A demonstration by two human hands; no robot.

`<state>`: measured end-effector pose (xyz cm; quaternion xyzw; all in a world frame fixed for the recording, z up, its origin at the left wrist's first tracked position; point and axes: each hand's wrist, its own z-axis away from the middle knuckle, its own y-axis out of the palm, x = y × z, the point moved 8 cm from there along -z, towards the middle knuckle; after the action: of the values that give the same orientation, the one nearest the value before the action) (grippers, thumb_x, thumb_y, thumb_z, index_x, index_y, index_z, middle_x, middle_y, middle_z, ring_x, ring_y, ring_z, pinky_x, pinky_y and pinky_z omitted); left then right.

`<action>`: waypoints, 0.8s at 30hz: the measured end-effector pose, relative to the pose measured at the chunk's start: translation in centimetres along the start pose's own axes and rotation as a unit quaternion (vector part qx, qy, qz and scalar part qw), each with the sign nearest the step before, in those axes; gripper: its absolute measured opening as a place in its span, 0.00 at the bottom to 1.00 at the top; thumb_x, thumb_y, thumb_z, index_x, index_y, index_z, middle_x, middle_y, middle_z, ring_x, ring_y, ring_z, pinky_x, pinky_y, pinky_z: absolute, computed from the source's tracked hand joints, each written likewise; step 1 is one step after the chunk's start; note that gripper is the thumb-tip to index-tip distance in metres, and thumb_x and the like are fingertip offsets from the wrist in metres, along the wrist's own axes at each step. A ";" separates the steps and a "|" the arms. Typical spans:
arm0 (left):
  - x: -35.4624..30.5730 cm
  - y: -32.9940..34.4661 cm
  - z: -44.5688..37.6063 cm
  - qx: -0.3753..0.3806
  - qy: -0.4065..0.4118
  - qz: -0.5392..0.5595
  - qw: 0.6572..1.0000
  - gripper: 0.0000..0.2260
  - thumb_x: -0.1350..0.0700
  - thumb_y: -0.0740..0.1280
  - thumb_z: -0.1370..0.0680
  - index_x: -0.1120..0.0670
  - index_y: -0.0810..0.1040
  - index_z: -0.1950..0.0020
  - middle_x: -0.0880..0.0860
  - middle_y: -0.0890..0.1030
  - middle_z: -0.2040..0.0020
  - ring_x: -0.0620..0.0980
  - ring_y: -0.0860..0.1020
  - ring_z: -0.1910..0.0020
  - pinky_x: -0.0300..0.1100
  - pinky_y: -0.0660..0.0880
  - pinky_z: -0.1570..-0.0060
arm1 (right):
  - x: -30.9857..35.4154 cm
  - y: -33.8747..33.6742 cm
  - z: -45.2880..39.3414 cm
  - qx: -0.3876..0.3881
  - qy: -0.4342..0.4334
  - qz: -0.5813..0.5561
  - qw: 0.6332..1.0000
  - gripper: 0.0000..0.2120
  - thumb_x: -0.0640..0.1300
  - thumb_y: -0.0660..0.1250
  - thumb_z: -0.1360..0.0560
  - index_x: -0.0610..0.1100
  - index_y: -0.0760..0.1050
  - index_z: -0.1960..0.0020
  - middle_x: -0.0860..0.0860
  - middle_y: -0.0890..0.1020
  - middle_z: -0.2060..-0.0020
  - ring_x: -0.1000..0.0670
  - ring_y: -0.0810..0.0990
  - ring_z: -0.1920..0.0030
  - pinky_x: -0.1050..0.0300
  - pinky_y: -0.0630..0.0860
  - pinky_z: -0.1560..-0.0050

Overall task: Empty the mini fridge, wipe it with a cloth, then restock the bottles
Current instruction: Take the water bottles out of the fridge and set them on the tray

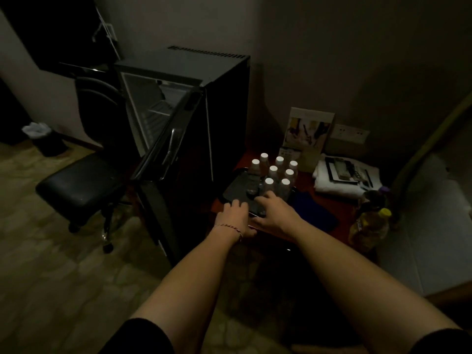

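The black mini fridge (pixel 227 103) stands open, its door (pixel 163 154) swung out toward me, and the wire shelves inside look bare. Right of it, several small white-capped bottles (pixel 274 172) stand on a black tray (pixel 236 186) on a red-brown table (pixel 342 208). My left hand (pixel 233 215) curls over the tray's near edge. My right hand (pixel 274 215) lies beside it with fingers on top of the tray and thumb under the rim. A dark blue cloth (pixel 315 213) lies flat just right of the tray.
A black office chair (pixel 79 185) stands left of the fridge door, with a lined waste bin (pixel 48 141) behind it. On the table are a folded white towel (pixel 339 186) carrying dark items, a leaning brochure (pixel 306 131) and a yellow-capped bottle (pixel 370 228).
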<state>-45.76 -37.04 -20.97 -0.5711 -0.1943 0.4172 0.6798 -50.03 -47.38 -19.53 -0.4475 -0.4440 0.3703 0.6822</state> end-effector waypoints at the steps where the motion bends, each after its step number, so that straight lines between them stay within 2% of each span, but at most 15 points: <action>1: 0.3 0.0 1.3 0.002 0.004 0.002 1.000 0.33 0.43 0.73 0.29 0.53 0.65 0.29 0.55 0.67 0.31 0.58 0.66 0.32 0.54 0.72 0.38 | 0.9 0.4 1.1 0.003 -0.002 0.002 1.000 0.33 0.55 0.71 0.25 0.51 0.63 0.24 0.48 0.64 0.28 0.45 0.71 0.32 0.45 0.76 0.37; 8: 4.1 1.9 9.5 0.063 0.053 0.028 0.996 0.30 0.45 0.73 0.28 0.51 0.67 0.29 0.54 0.68 0.31 0.56 0.69 0.34 0.55 0.73 0.38 | 8.3 3.2 7.4 0.045 -0.003 0.006 0.999 0.29 0.52 0.70 0.24 0.50 0.66 0.26 0.49 0.68 0.33 0.47 0.73 0.37 0.51 0.76 0.39; 13: 12.2 4.7 16.4 0.108 0.076 0.023 0.991 0.29 0.45 0.72 0.26 0.51 0.66 0.30 0.52 0.66 0.30 0.55 0.70 0.35 0.53 0.72 0.37 | 17.1 8.4 11.8 0.091 -0.016 0.042 0.995 0.24 0.51 0.71 0.25 0.52 0.70 0.30 0.52 0.69 0.36 0.51 0.75 0.44 0.55 0.78 0.44; 15: 16.3 3.9 18.2 0.085 0.077 0.016 0.993 0.28 0.44 0.72 0.27 0.50 0.68 0.30 0.53 0.68 0.32 0.55 0.70 0.36 0.52 0.73 0.37 | 20.6 9.8 12.3 0.099 -0.036 0.060 0.993 0.25 0.49 0.72 0.26 0.54 0.70 0.30 0.52 0.69 0.36 0.52 0.75 0.45 0.56 0.78 0.46; 19: 25.5 -0.2 20.3 0.013 0.021 0.003 1.000 0.32 0.40 0.72 0.28 0.52 0.67 0.29 0.54 0.67 0.32 0.56 0.68 0.34 0.52 0.71 0.35 | 27.7 10.1 11.9 0.082 -0.064 0.050 0.993 0.26 0.49 0.72 0.25 0.54 0.70 0.29 0.52 0.71 0.33 0.50 0.75 0.38 0.57 0.76 0.44; 24: 33.3 -4.2 19.8 -0.019 -0.021 0.026 0.999 0.34 0.39 0.73 0.30 0.51 0.67 0.29 0.54 0.67 0.32 0.56 0.68 0.33 0.55 0.71 0.35 | 34.8 9.8 8.7 0.071 -0.094 0.067 0.991 0.28 0.52 0.72 0.26 0.53 0.68 0.28 0.52 0.70 0.37 0.50 0.75 0.43 0.54 0.78 0.46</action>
<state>-39.75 1.44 -18.71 -0.5798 -0.2014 0.4424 0.6539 -47.71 -10.31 -17.37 -0.3894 -0.4480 0.4863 0.6413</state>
